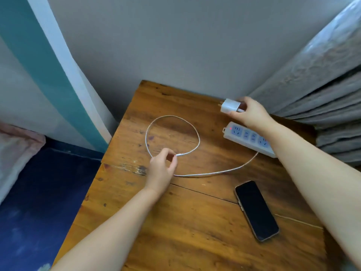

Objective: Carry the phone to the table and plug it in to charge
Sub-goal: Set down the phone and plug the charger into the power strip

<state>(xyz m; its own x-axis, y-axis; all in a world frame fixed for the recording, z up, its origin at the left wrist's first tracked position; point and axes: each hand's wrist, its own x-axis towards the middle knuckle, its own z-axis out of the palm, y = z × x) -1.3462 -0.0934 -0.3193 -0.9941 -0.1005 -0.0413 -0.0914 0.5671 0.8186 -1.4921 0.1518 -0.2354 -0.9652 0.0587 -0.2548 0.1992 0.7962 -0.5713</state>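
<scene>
A black phone (256,210) lies screen up on the wooden table (195,231), at the right front, with nothing plugged into it. My right hand (252,114) holds a white charger plug (229,106) in the air just beyond the white power strip (249,138), whose red light is on. A white cable (197,133) loops across the table's middle. My left hand (163,169) pinches the cable's free connector end near the loop's front.
Grey curtains (322,90) hang at the right, touching the table's far right corner. A grey wall stands behind the table. A dark blue floor (39,192) and a pale cloth lie to the left. A thin cord runs off the table's right edge.
</scene>
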